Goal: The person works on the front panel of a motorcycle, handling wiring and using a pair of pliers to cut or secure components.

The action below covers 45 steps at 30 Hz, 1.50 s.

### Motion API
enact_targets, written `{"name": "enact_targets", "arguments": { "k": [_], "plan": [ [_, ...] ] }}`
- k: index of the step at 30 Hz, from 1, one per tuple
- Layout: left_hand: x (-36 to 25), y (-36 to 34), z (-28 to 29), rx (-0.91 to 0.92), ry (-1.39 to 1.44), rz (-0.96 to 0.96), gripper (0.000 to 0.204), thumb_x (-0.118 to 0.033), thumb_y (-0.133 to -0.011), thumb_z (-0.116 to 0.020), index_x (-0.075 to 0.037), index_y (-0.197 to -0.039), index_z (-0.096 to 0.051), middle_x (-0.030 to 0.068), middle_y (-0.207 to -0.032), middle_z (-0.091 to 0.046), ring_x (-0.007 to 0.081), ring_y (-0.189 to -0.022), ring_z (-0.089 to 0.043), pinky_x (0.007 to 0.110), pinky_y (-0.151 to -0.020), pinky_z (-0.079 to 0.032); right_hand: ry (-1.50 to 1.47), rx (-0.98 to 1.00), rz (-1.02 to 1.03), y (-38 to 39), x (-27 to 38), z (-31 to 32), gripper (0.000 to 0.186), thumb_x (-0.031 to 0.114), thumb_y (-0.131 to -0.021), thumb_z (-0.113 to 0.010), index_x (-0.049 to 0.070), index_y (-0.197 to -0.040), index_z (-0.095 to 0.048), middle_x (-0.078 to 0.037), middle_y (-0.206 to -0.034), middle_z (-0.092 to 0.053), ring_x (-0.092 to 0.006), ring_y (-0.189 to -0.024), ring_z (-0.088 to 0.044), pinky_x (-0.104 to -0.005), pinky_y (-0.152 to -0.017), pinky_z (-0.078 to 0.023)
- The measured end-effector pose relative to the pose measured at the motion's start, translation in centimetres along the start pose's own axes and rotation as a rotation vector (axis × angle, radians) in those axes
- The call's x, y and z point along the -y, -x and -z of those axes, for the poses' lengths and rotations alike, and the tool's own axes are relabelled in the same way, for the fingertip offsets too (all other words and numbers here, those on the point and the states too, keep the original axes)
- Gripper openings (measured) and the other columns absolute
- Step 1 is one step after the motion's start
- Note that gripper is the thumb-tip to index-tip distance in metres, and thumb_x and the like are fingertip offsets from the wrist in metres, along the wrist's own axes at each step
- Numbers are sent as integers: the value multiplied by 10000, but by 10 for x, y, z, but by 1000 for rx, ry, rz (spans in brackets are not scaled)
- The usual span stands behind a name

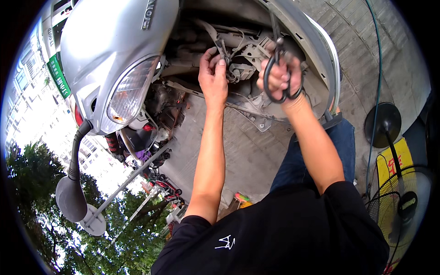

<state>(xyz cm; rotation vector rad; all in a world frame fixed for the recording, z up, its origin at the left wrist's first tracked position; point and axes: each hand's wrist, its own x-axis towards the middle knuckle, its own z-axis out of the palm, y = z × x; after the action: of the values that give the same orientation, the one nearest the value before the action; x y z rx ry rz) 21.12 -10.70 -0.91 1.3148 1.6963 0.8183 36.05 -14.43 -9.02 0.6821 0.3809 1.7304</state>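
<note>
My left hand reaches into the opened body of a silver scooter, its fingers pinched on a dark wire bundle. A little to the right, my right hand is closed around a pair of scissors with large black loop handles. The scissors' blades point away from me, slightly blurred, above the grey body panel. Between both hands lie a pale connector block and a metal bracket with thin wires around them.
At the left, the scooter's headlight and black mirror jut out. A green hose runs along the paving at right, near a round black stand base and a fan. Other parked scooters stand beyond.
</note>
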Motion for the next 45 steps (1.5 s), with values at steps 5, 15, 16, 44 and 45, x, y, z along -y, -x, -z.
{"name": "enact_targets", "arguments": {
  "k": [5, 15, 16, 44, 45],
  "plan": [
    [-10, 1, -12, -61, -508, -180, 595, -51, -806, -685, -81, -1355, -457, 116, -947, -681, 193, -791, -663, 336, -759, -529, 953, -318, -468, -48, 33, -66, 488, 291, -879, -604, -7, -1249, -496, -17, -616, -498, -96, -495, -437, -230, -470, -360],
    [2, -4, -13, -106, -395, -227, 398, -60, -874, -663, -34, -1245, -524, 144, -932, -713, 178, -776, -696, 292, -716, -530, 994, -520, -677, 23, 16, -17, 397, 282, -882, -609, 41, -1194, -568, -10, -686, -575, -89, -612, -551, -212, -545, -386],
    [0, -1, -12, -97, -403, -231, 362, -66, -899, -646, -16, -1236, -523, 153, -950, -715, 162, -797, -685, 280, -723, -523, 1020, -522, -688, 21, 21, -20, 400, 292, -884, -605, 44, -1195, -569, -4, -687, -577, -85, -612, -550, -207, -541, -374],
    [11, -1, -1, -35, -71, -74, 401, -112, -946, -624, 39, -1293, -491, 114, -1083, -666, 121, -975, -608, 235, -879, -458, 767, -388, -734, 8, 31, -4, 403, 234, -882, -608, -15, -1195, -564, -1, -587, -497, -83, -507, -474, -217, -493, -357],
    [11, 0, -1, -32, -89, -75, 405, -108, -946, -623, 40, -1298, -488, 114, -1083, -664, 123, -972, -608, 233, -873, -459, 750, -392, -747, 9, 31, -5, 414, 241, -878, -613, -15, -1199, -560, -3, -584, -498, -85, -502, -474, -218, -492, -359]
  ]
}}
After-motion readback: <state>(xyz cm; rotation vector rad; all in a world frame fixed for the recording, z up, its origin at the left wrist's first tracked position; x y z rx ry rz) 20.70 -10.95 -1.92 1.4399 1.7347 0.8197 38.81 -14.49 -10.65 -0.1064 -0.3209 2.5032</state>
